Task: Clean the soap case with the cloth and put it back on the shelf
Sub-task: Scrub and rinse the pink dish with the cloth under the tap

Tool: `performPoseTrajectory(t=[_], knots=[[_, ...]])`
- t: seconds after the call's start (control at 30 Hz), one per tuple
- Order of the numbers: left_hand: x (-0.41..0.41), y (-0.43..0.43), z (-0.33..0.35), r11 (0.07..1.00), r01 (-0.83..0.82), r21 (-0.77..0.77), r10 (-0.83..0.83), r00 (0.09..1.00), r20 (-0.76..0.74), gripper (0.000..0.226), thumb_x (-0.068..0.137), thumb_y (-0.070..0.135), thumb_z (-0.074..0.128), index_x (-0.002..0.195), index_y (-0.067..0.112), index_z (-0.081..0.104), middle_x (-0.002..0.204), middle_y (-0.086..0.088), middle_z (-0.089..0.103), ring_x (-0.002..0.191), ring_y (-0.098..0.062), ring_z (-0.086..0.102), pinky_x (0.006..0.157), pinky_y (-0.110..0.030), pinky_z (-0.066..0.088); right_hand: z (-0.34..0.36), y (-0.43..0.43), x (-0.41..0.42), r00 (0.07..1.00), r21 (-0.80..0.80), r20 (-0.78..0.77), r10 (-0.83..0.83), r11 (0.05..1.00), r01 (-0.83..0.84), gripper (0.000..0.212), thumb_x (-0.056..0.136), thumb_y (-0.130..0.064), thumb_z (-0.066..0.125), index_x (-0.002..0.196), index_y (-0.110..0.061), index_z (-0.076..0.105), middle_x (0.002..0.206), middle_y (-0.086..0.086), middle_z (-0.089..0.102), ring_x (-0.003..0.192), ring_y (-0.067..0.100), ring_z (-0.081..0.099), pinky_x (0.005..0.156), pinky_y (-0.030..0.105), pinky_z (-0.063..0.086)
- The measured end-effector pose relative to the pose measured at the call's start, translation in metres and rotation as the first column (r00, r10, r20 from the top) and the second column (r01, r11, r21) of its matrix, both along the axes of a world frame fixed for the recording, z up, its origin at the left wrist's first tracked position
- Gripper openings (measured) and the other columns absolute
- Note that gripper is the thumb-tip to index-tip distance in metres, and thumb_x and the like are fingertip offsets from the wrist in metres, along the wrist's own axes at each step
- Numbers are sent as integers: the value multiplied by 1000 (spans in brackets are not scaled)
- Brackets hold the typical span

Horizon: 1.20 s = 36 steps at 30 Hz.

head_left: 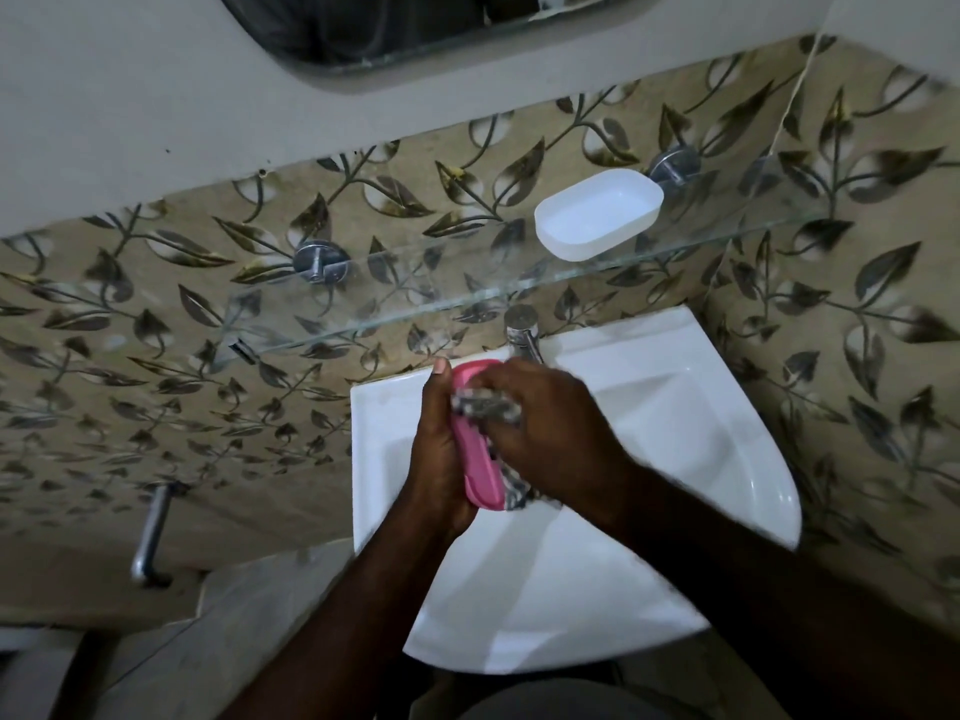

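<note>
Holding a pink soap case [480, 459] upright over a white corner sink [727, 459], a person works with both bare hands close together. The left hand [439, 454] is curled around the case from the left side, thumb tip raised at its upper end and fingers closed behind it, so the case lies between that palm and the other hand. The right hand [550, 428] is closed around a patterned grey and white cloth [488, 405], pressing it against the case's right face; a tail of cloth hangs out below the hand near the case's lower end. Most of the cloth is hidden under the right fingers, and the middle of the case is covered by it, so only the pink top and bottom show. Both hands are slightly blurred. Above the sink, a chrome tap [522, 330] stands at the back rim, partly hidden by the right knuckles. Higher up, a glass shelf [415, 288] runs along the leaf-patterned wall tiles, carrying a white, open, tray-shaped soap case part [597, 215] near its right end. A mirror's lower edge is cut off at the top.
</note>
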State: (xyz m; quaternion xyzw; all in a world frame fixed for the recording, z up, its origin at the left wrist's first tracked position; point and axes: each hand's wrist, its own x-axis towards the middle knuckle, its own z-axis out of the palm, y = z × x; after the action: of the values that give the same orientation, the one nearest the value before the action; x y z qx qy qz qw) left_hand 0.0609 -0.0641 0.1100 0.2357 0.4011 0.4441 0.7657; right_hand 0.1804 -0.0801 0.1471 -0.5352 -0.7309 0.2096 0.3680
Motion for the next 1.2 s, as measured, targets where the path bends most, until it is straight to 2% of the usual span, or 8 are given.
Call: performPoseTrajectory(t=[0.17, 0.3, 0.4, 0.57, 0.73, 0.93, 1.03, 1.2], knots=[[-2, 4, 7, 998, 16, 68, -16, 1000, -6, 63, 79, 67, 48, 99, 11, 69, 96, -15, 68, 86, -30, 66, 85, -42, 50, -10, 4, 11, 975, -73, 9, -221, 973, 221, 10, 84, -26, 66, 92, -21, 62, 93, -1, 69, 82, 21, 63, 71, 34, 52], [-6, 0, 2, 999, -39, 6, 39, 999, -25, 65, 74, 69, 50, 84, 9, 75, 85, -15, 66, 74, -27, 65, 77, -38, 51, -20, -34, 3, 989, -196, -83, -124, 975, 106, 7, 81, -23, 67, 84, -18, 64, 86, 0, 71, 80, 21, 66, 69, 34, 53], [2, -6, 7, 999, -34, 4, 35, 997, -69, 69, 83, 66, 40, 79, 10, 78, 83, -15, 71, 76, -27, 69, 75, -35, 56, -12, -28, -2, 995, -94, -82, -61, 994, 53, 8, 83, -25, 66, 86, -18, 68, 85, 0, 70, 78, 20, 65, 70, 34, 52], [10, -15, 12, 984, -120, 130, 146, 966, -214, 61, 84, 59, 53, 111, 6, 66, 106, -22, 69, 97, -37, 66, 86, -44, 53, 1, 6, 10, 980, -6, -97, -175, 984, 175, 13, 82, -30, 64, 92, -23, 67, 89, -4, 68, 80, 18, 64, 70, 33, 52], [11, -23, 11, 958, -153, 241, 228, 918, -324, 49, 83, 54, 58, 101, 11, 73, 98, -22, 71, 86, -36, 67, 85, -49, 52, -23, -8, 16, 934, -221, -180, -308, 938, 267, 28, 84, -37, 66, 67, -26, 47, 63, -8, 60, 60, 14, 56, 59, 33, 48], [19, -27, 8, 934, -157, 322, 280, 881, -381, 50, 84, 55, 59, 105, 13, 73, 105, -19, 72, 99, -37, 68, 90, -47, 53, -31, -5, 23, 905, -407, -250, -344, 885, 224, 25, 83, -40, 67, 76, -19, 56, 69, -4, 64, 67, 15, 61, 64, 33, 49], [22, -21, 14, 954, -121, 276, 221, 903, -368, 52, 86, 52, 56, 103, 6, 71, 102, -24, 71, 96, -39, 68, 87, -48, 54, -11, 1, 22, 925, -262, -237, -297, 936, 233, 24, 85, -38, 64, 75, -21, 50, 70, -5, 63, 68, 15, 60, 63, 32, 48], [19, -15, 13, 959, -106, 262, 214, 878, -427, 43, 93, 49, 47, 87, 17, 76, 94, -18, 74, 89, -32, 70, 88, -50, 52, -3, -1, 18, 999, 1, -44, -15, 1000, 15, 12, 85, -32, 53, 89, -21, 56, 87, -5, 66, 79, 22, 62, 69, 39, 50]])
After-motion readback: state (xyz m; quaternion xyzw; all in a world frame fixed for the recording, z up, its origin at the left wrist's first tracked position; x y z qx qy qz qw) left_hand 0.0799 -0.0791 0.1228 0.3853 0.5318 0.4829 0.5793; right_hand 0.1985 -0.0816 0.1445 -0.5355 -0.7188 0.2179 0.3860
